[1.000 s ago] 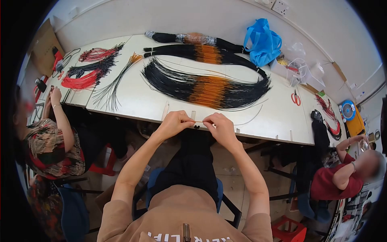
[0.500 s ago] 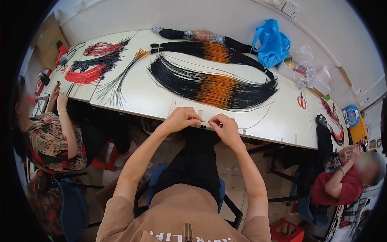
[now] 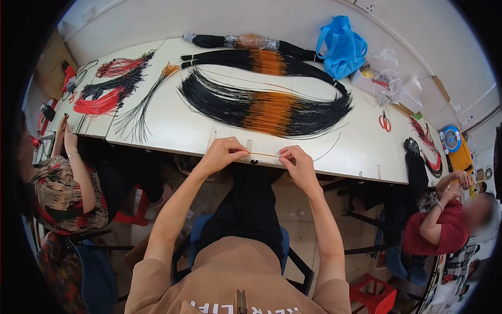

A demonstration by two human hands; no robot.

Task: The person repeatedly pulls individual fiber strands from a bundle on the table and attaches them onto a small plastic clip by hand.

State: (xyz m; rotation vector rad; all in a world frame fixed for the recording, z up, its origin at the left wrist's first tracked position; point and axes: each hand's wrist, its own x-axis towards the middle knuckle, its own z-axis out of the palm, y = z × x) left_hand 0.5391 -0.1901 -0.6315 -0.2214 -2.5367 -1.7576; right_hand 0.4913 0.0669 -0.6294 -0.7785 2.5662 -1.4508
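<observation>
Between my two hands a thin wire [image 3: 264, 154], orange in its middle, is stretched level just over the front edge of the table. My left hand [image 3: 226, 154] pinches it at the left. At the other side my right hand [image 3: 299, 163] pinches it too, and a dark, thin end curves away to the right over the tabletop. Just beyond my hands lies a wide bundle of black wires [image 3: 209, 100] with an orange middle band. Small clear upright pieces [image 3: 249, 146] stand at the table edge near my left hand.
Behind lie another tied black-and-orange bundle [image 3: 219, 58] and a plastic-wrapped one [image 3: 209, 41]. A blue bag [image 3: 342, 49] and red-handled scissors [image 3: 385, 123] are at the right. Red and black wires [image 3: 99, 102] lie at the left. Co-workers sit on both sides.
My hands have moved apart, so a longer stretch of the orange part shows between them. The whole view has shifted slightly.
</observation>
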